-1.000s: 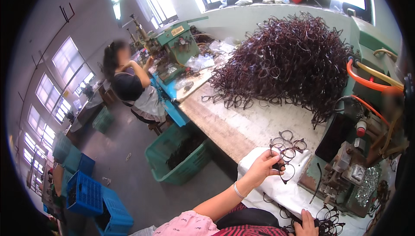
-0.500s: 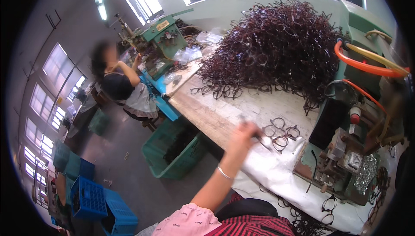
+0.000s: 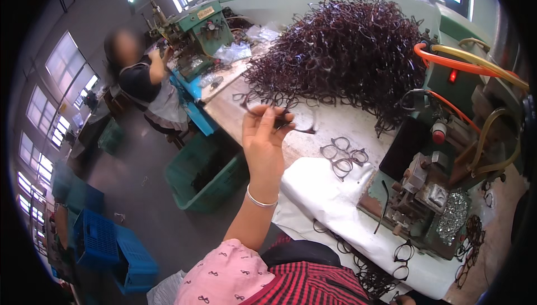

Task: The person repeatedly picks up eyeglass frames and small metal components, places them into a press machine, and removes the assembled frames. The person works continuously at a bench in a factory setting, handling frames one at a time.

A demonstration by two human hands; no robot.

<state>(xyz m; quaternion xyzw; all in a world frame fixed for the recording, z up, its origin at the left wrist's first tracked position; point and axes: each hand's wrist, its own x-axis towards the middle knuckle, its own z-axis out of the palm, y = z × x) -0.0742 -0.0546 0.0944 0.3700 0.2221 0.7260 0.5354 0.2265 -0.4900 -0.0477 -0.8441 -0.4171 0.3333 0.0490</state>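
- Left hand (image 3: 264, 133), silver bangle (image 3: 260, 202) at the wrist: raised over the pale wooden bench top (image 3: 305, 149), thumb and fingers pinching a dark brown round-rimmed spectacle frame (image 3: 309, 131), slightly blurred.
- Held frame appears against the near edge of a large heap of dark reddish-brown spectacle frames (image 3: 347, 53); contact cannot be told.
- Right hand (image 3: 404, 300): only a sliver at the lower edge; grip cannot be told. Near it, a tangle of dark frames (image 3: 376, 280).
- Small cluster of round dark frames (image 3: 342, 161) on the bench, just beside a rumpled white sheet (image 3: 319, 185).
- Farther right: green machine with steel blocks (image 3: 415, 175).
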